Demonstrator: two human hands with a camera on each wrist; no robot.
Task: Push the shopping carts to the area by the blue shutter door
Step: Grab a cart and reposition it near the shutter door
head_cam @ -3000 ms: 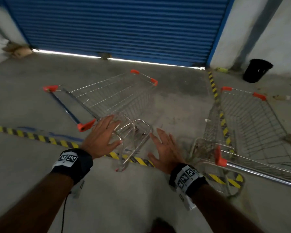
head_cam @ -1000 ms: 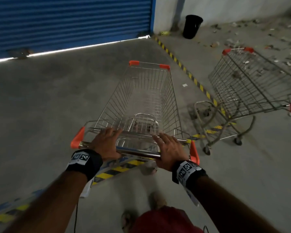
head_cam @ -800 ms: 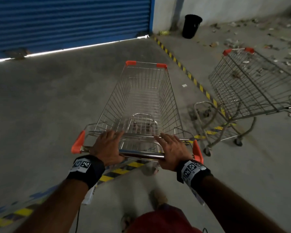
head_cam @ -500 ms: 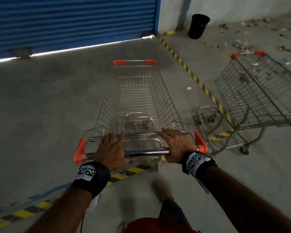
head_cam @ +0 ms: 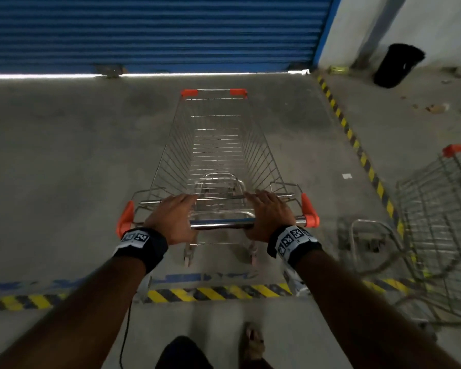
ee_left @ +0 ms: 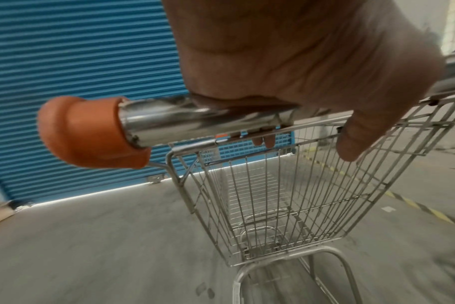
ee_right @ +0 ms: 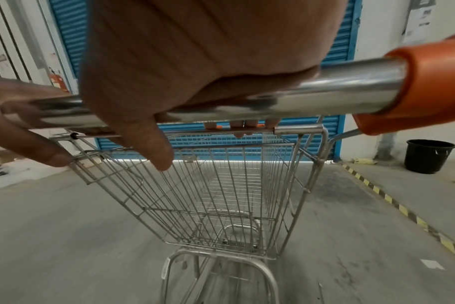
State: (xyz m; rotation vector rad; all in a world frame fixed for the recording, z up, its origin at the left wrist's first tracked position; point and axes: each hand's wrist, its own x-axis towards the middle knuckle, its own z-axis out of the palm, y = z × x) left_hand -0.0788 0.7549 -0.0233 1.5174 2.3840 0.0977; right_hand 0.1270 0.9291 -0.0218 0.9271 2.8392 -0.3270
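Since half a second ago the shopping cart (head_cam: 218, 158) has swung to face the blue shutter door (head_cam: 149, 30) squarely, and the second cart (head_cam: 437, 225) has slid toward the right edge. Both palms press the chrome handle bar (head_cam: 221, 223), the left hand (head_cam: 172, 219) and right hand (head_cam: 268, 218) with fingers (ee_right: 237, 125) stretched fairly straight over it, gripping nothing; only the wrist views show fingertips reaching the basket's rear rail and the thumbs hanging below. Beyond the fingers lies grey concrete floor (head_cam: 64, 155), striped hazard tape (head_cam: 218, 294), and a black bin (head_cam: 395, 65) far right.
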